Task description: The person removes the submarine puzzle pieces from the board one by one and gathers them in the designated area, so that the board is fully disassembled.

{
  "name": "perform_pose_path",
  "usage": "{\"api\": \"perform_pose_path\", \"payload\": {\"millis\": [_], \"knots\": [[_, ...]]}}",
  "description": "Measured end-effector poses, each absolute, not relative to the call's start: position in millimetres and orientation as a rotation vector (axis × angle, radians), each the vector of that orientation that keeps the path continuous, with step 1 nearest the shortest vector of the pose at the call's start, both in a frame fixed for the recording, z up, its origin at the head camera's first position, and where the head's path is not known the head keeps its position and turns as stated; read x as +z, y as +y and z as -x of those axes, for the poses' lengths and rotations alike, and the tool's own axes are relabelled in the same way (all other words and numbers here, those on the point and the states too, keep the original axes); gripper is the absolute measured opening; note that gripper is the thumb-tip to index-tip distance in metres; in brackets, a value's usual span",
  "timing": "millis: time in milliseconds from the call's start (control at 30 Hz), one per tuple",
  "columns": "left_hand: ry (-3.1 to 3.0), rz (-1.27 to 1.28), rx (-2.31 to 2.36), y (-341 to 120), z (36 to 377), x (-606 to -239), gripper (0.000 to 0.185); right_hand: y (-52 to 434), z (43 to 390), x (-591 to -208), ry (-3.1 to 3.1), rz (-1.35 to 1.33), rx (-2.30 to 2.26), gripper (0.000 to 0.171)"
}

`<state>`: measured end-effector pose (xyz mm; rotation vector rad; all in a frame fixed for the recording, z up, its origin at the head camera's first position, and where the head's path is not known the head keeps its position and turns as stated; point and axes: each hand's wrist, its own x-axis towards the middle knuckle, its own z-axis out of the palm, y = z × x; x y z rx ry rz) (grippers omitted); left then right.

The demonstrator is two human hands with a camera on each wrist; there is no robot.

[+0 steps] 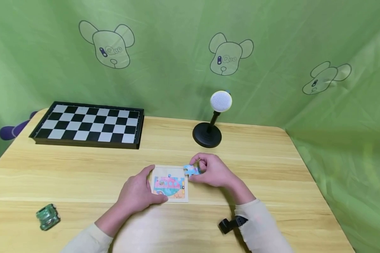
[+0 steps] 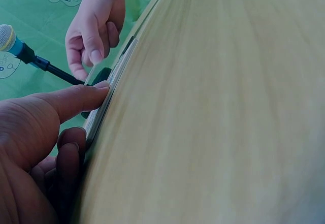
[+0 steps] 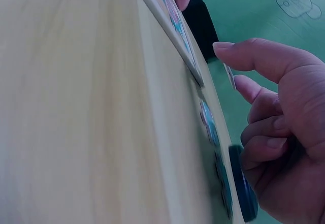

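The right hand (image 1: 213, 170) pinches a puzzle piece (image 1: 190, 170) between thumb and finger at the far right corner of the tray (image 1: 164, 171), while the left hand (image 1: 137, 193) grips the tray's left side. Right of the tray lie loose pieces (image 3: 209, 122) (perhaps two; the wrist view is blurry), and beyond it are a microphone (image 1: 221, 101) and chessboard (image 1: 92, 123).

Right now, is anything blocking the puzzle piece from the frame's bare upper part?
Nothing visible does: the right hand pinches the puzzle piece at the upper right corner of the frame; the left hand holds its left side.
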<state>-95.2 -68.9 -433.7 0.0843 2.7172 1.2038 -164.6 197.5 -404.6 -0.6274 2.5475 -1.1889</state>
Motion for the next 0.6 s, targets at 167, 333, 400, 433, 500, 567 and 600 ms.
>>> {"api": "perform_pose_path", "payload": {"millis": [167, 333, 400, 433, 500, 567, 600], "knots": [[2.718, -0.08, 1.207, -69, 95, -434, 0.111, 213, 163, -403, 2.579, 0.57, -1.214, 0.038], [2.724, -0.079, 1.203, -69, 95, -434, 0.112, 228, 161, -402, 2.596, 0.508, -1.23, 0.039], [2.723, -0.08, 1.202, -69, 95, -434, 0.112, 234, 160, -401, 2.596, 0.486, -1.237, 0.039], [2.722, -0.081, 1.202, -69, 95, -434, 0.112, 237, 160, -401, 2.599, 0.479, -1.238, 0.04], [2.724, -0.082, 1.203, -69, 95, -435, 0.112, 244, 160, -402, 2.604, 0.468, -1.237, 0.041], [2.725, -0.081, 1.202, -69, 95, -435, 0.112, 251, 160, -404, 2.61, 0.454, -1.24, 0.042], [2.726, -0.081, 1.202, -68, 95, -435, 0.111, 255, 159, -405, 2.614, 0.452, -1.24, 0.042]]}}
